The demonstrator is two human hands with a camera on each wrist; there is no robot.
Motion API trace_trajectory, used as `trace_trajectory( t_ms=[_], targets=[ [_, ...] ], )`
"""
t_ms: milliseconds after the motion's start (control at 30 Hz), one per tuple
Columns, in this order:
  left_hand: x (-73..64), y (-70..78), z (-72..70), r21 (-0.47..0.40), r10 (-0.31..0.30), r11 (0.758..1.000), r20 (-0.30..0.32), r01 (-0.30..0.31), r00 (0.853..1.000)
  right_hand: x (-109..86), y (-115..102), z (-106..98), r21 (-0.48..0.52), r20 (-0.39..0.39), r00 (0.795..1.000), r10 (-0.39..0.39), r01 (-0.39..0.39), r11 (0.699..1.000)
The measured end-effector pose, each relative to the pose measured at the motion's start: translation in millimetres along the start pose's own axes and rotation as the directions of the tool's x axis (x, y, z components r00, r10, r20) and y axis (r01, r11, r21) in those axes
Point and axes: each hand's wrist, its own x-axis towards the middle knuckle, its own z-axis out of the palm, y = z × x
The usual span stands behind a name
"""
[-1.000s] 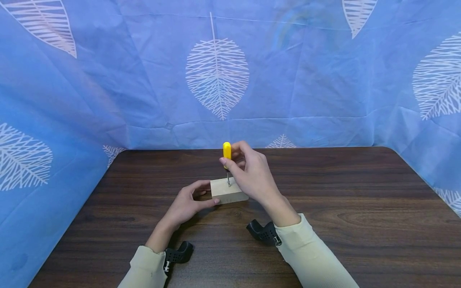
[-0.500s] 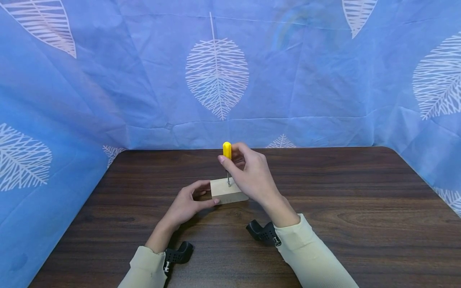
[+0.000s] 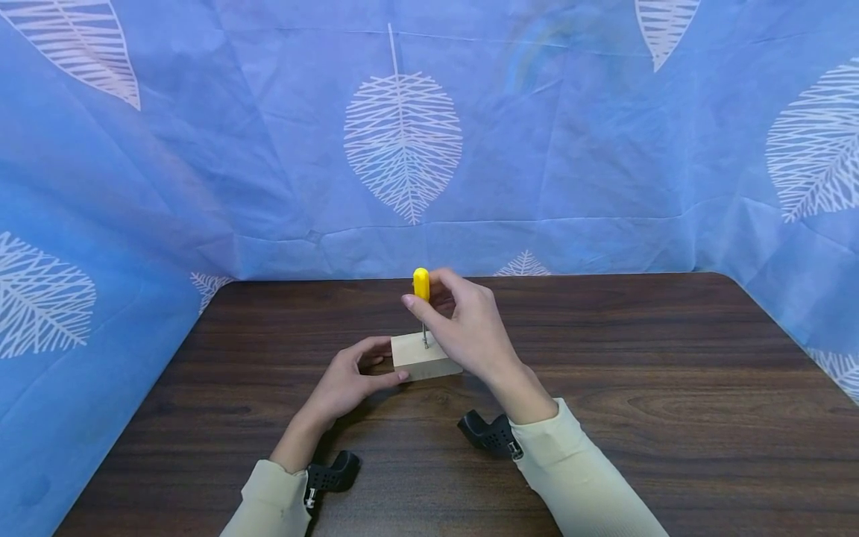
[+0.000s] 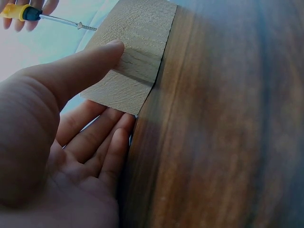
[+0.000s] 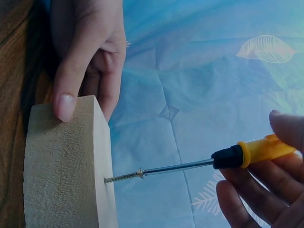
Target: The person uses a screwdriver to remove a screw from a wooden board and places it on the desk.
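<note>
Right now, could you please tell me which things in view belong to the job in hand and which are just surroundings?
Job: yellow-handled screwdriver, screw, wooden block, left hand on block, right hand on screwdriver.
Surroundings: tabletop, blue leaf-print backdrop, black wrist devices.

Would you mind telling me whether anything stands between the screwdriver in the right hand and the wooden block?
Only the screw does: it stands in the upper face of the wooden block, its head at the tip of the screwdriver. Nothing else visible lies in between; the left hand holds the block's end, off to the side.
</note>
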Motion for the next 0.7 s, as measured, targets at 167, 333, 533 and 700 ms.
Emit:
trace_trajectory(
  t_ms=[167, 333, 533, 700],
  targets=[
    [-0.3, -0.1, -0.2, -0.009, -0.004, 1.0, -0.002, 0.004, 1.0, 0.1, 0.1, 0.6, -0.014, -0.027, 0.999, -0.028, 0.027, 1.0],
    [-0.6, -0.2, 0.2, 0.0, -0.005, 1.0, -0.004, 0.005, 1.0, -0.2, 0.8, 0.4, -0.006, -0.014, 0.999, -0.033, 0.033, 0.999],
    [-1.1, -1.8, 0.6, 0.004, -0.004, 1.0, -0.002, 0.004, 1.0, -0.3, 1.2, 0.5, 0.014, -0.013, 1.0, -0.006, 0.006, 1.0],
    [-0.5, -0.5, 0.6, 0.004, 0.002, 1.0, 0.0, -0.002, 1.0, 0.3, 1.4, -0.6, 0.017, -0.024, 0.999, -0.041, 0.041, 0.999]
  ],
)
